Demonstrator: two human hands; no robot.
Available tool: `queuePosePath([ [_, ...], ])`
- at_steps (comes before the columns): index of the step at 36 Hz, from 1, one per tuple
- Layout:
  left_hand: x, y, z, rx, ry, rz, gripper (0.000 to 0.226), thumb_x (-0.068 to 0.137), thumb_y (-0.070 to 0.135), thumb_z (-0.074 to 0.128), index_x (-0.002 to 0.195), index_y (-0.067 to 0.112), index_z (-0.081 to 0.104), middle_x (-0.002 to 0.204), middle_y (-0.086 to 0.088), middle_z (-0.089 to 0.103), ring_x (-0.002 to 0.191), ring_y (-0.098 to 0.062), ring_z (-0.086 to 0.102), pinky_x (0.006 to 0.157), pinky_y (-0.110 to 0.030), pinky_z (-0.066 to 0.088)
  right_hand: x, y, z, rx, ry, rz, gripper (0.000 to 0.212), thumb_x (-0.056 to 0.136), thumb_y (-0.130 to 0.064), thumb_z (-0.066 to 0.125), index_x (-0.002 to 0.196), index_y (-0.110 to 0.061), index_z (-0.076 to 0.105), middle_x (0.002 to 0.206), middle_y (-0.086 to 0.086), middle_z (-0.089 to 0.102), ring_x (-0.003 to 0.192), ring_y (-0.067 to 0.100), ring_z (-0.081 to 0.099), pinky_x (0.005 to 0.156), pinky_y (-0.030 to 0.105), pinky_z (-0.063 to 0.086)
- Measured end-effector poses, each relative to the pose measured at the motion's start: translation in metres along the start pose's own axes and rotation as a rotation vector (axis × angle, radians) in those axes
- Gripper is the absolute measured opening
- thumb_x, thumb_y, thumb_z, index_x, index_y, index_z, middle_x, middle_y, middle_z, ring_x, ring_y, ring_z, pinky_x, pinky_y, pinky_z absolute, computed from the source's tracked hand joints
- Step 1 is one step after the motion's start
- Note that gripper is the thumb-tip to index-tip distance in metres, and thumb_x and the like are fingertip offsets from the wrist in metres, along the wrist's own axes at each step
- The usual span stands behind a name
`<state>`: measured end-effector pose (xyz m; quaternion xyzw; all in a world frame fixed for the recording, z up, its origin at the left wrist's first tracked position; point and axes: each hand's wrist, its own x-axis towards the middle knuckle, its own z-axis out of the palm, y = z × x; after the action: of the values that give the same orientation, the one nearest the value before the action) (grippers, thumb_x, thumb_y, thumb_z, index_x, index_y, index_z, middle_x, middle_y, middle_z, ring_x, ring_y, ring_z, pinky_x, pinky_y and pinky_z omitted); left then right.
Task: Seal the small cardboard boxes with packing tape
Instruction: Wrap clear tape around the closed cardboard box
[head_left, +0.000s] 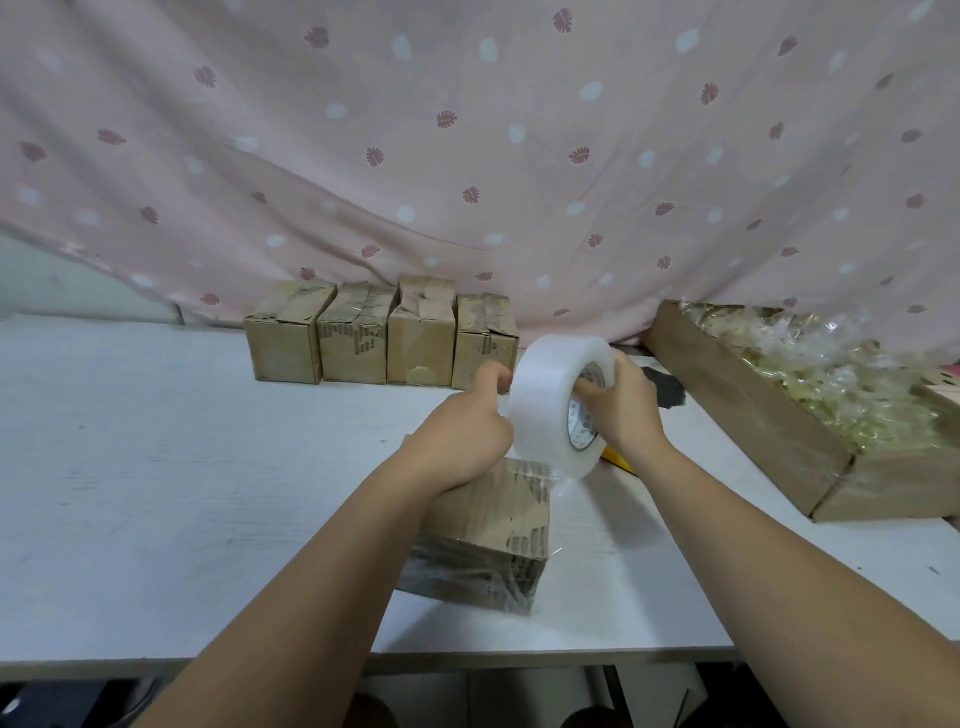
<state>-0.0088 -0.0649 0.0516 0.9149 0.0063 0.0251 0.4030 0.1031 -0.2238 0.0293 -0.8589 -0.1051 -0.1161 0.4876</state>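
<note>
Together, both hands grip a tape roll (545, 400) of clear packing tape, held on edge just above a small cardboard box (488, 540). The right hand (621, 410) is clamped over the roll's right rim, reaching into its core. The left hand (462, 441) is curled against the roll's left side, thumb raised along it; whether it also pinches a loose tape end cannot be told. A strip of clear film runs from the roll down to the box's far right corner. The box sits on the white table (156, 467) near its front edge, directly under the left hand, its near face wrinkled with tape already on it. A yellow object (621, 461), mostly hidden, shows beneath the right wrist, and a dark patch (667, 392) lies on the table just beyond that hand. Four more boxes (358, 343) stand side by side in a row along the table's back edge. To the right, a large cardboard tray (737, 410) holds crumpled clear plastic (831, 374). A pink leaf-print curtain (467, 156) hangs behind.
</note>
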Motion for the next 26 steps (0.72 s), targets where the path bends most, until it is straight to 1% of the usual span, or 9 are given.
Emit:
queuePosePath([
  [3,-0.006,0.001,-0.002,-0.048,0.011,0.013,0.041,0.091,0.011,0.037,0.126,0.030,0.031,0.089,-0.011,0.064,0.087,-0.030,0.063,0.082,-0.047,0.049,0.004,-0.007,0.001,-0.035,-0.010,-0.034,0.022,0.088,-0.018,0.064,0.109,-0.020,0.058,0.095,0.000,0.061,0.093,0.021,0.056,0.078,0.035,0.046],
  [10,-0.007,-0.001,0.001,-0.055,0.033,0.064,0.058,0.091,0.025,0.048,0.142,0.035,0.020,0.089,-0.016,0.065,0.084,-0.029,0.064,0.082,-0.047,0.050,-0.002,0.010,0.005,-0.031,0.004,-0.008,0.026,0.087,-0.009,0.061,0.112,-0.015,0.058,0.080,-0.005,0.056,0.078,0.017,0.053,0.062,0.028,0.039],
  [13,-0.005,-0.003,0.006,-0.003,0.050,0.112,0.070,0.088,0.033,0.059,0.145,0.033,0.017,0.086,-0.011,0.063,0.078,-0.023,0.062,0.072,-0.037,0.050,-0.010,0.022,0.012,-0.012,-0.010,0.018,0.015,0.086,-0.008,0.061,0.099,-0.010,0.054,0.077,0.000,0.057,0.072,0.019,0.052,0.060,0.029,0.040],
  [15,-0.006,-0.003,0.010,0.105,0.061,0.174,0.076,0.086,0.037,0.064,0.146,0.030,0.018,0.102,-0.002,0.056,0.088,-0.016,0.058,0.072,-0.030,0.048,-0.014,0.027,0.015,0.010,0.008,0.032,0.016,0.087,-0.008,0.060,0.101,-0.008,0.052,0.082,0.005,0.059,0.074,0.020,0.052,0.062,0.031,0.041],
  [17,-0.006,-0.003,0.016,0.345,0.139,0.319,0.077,0.084,0.037,0.067,0.147,0.024,0.024,0.123,-0.004,0.042,0.110,-0.019,0.047,0.085,-0.033,0.048,-0.017,0.028,0.015,0.033,0.025,0.031,0.016,0.088,-0.008,0.059,0.102,-0.008,0.051,0.082,0.004,0.058,0.074,0.019,0.052,0.059,0.030,0.041],
  [18,-0.006,-0.003,0.018,0.472,0.194,0.428,0.075,0.081,0.033,0.070,0.144,0.020,0.032,0.123,-0.007,0.041,0.114,-0.023,0.044,0.087,-0.036,0.049,-0.018,0.029,0.015,0.052,0.025,0.024,0.014,0.088,-0.008,0.059,0.100,-0.009,0.050,0.080,0.001,0.056,0.071,0.016,0.052,0.057,0.030,0.040],
  [21,-0.008,-0.002,0.022,0.630,0.317,0.627,0.064,0.066,0.023,0.081,0.125,0.014,0.056,0.108,-0.011,0.053,0.102,-0.027,0.049,0.081,-0.037,0.050,-0.020,0.029,0.014,0.049,0.017,0.006,0.014,0.090,-0.009,0.057,0.091,-0.014,0.044,0.073,-0.005,0.052,0.063,0.007,0.048,0.054,0.023,0.035],
  [23,-0.014,0.001,0.022,0.665,0.288,0.632,0.054,0.072,0.027,0.079,0.121,0.016,0.059,0.110,-0.007,0.054,0.102,-0.025,0.051,0.084,-0.035,0.046,-0.020,0.029,0.014,0.019,0.018,-0.004,0.015,0.089,-0.011,0.059,0.094,-0.014,0.045,0.075,-0.004,0.054,0.066,0.011,0.050,0.057,0.026,0.037],
  [26,-0.029,0.001,0.015,0.615,0.119,0.440,0.055,0.091,0.052,0.053,0.140,0.030,0.043,0.142,0.004,0.035,0.130,-0.017,0.032,0.107,-0.032,0.027,-0.020,0.029,0.014,-0.012,0.028,-0.010,0.019,0.089,-0.012,0.061,0.103,-0.011,0.048,0.082,0.002,0.059,0.078,0.023,0.057,0.065,0.032,0.042],
])
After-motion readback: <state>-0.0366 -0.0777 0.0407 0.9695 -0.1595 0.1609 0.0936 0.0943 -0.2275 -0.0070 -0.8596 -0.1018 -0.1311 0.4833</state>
